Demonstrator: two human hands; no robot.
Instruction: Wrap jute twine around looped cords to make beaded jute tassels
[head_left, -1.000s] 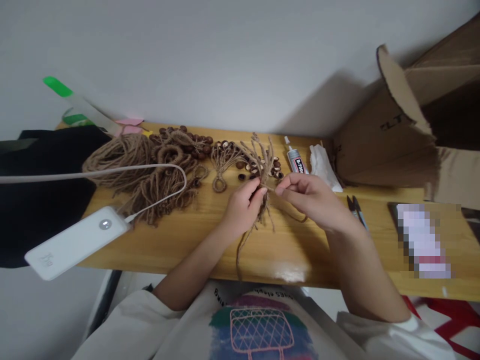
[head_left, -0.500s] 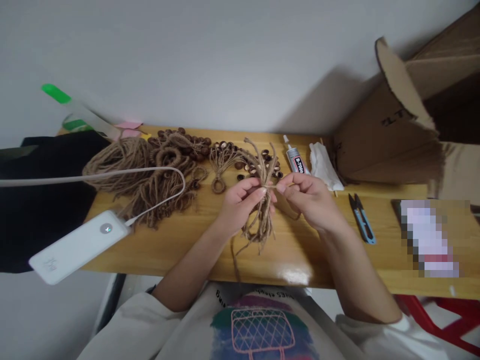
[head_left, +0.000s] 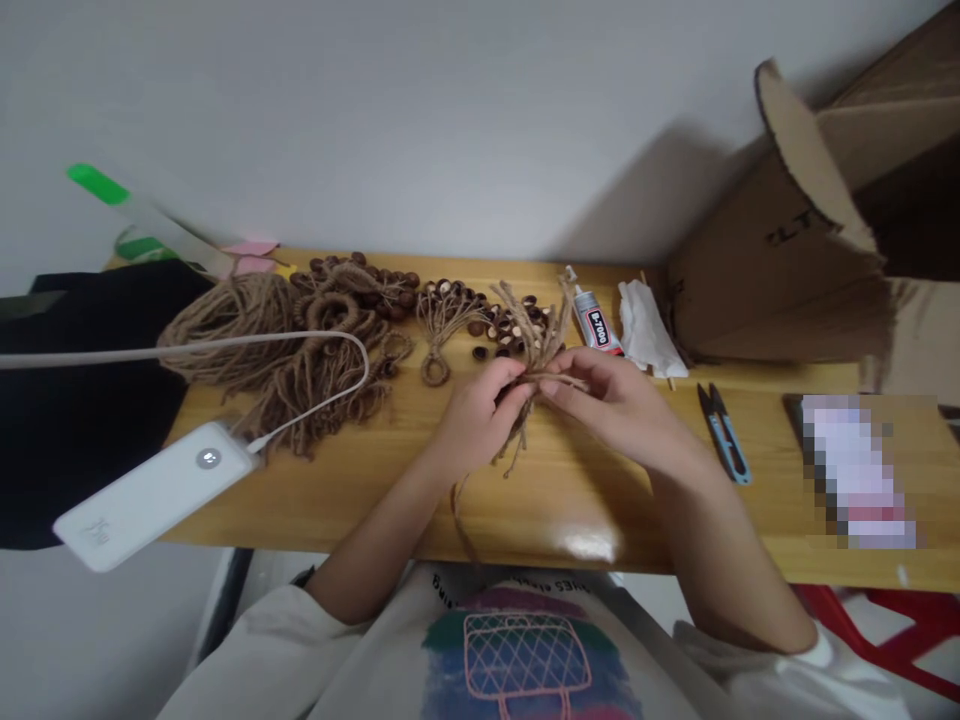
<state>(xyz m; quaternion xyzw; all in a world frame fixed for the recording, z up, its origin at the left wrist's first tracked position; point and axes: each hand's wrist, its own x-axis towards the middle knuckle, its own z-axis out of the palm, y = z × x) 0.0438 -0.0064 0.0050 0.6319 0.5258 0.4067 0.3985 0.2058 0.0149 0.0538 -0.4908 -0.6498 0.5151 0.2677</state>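
Note:
Both hands meet over the wooden table (head_left: 360, 490), around a bundle of brown twine (head_left: 541, 335). My left hand (head_left: 484, 415) pinches the bundle at its middle between thumb and fingers. My right hand (head_left: 600, 400) is closed on the same twine just to the right, with strands running sideways between the hands. Loose ends fan out above the fingers, and a few hang below. A single strand (head_left: 459, 515) trails toward the table's front edge. The fingertips partly hide the middle of the bundle.
Left: a twine coil (head_left: 229, 325), a twine pile (head_left: 307, 400), a white power bank (head_left: 157, 495) with a cable. Behind the hands: a looped twine piece (head_left: 435, 368), nut shells (head_left: 510, 325), a glue tube (head_left: 596, 322). Right: blue snips (head_left: 724, 435), a blurred phone (head_left: 859, 470), a cardboard box (head_left: 772, 270).
The lower loops of the bundle have turned out of sight beneath the hands, and its upper ends spread wider. My right hand has moved in closer to my left hand.

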